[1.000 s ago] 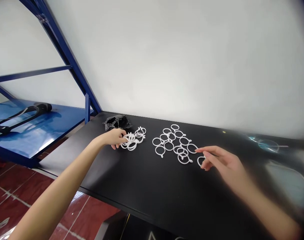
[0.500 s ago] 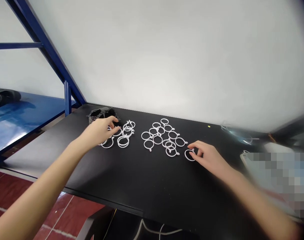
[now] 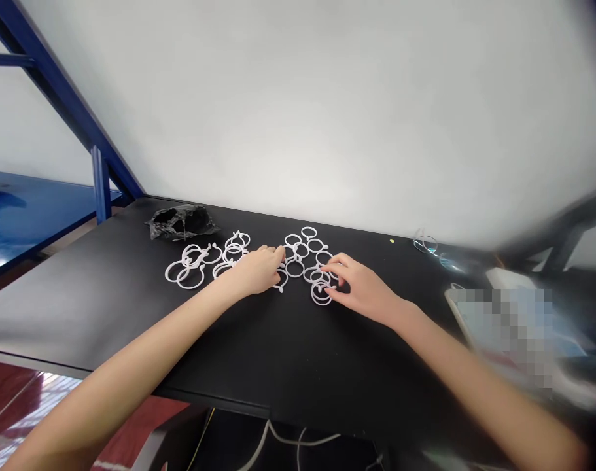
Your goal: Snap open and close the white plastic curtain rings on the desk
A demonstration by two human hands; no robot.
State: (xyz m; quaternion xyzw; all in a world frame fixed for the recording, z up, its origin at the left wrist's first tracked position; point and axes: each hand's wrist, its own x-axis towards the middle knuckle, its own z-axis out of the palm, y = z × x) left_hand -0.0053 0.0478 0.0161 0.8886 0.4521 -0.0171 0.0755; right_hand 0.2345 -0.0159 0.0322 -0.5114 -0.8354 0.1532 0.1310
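Observation:
Two clusters of white plastic rings lie on a black table (image 3: 278, 353). The left cluster (image 3: 199, 261) is spread out near a crumpled black bag (image 3: 180, 222). The right cluster (image 3: 305, 252) sits between my hands. My left hand (image 3: 258, 268) rests at the right cluster's left edge, its fingers curled and touching a ring. My right hand (image 3: 361, 288) rests at the same cluster's right edge with fingers bent over the rings nearest it (image 3: 321, 293). I cannot see a ring lifted in either hand.
A blue metal frame (image 3: 57, 98) and blue shelf (image 3: 27, 209) stand at the left. Clear plastic bits (image 3: 428, 245) lie at the table's back right. A blurred-out object (image 3: 513, 320) lies at the right. Cables (image 3: 288, 445) hang below the table's front edge.
My left hand has moved right, from the left cluster to the right cluster. My right hand has slid left with the stray ring into the right cluster. The view has panned right.

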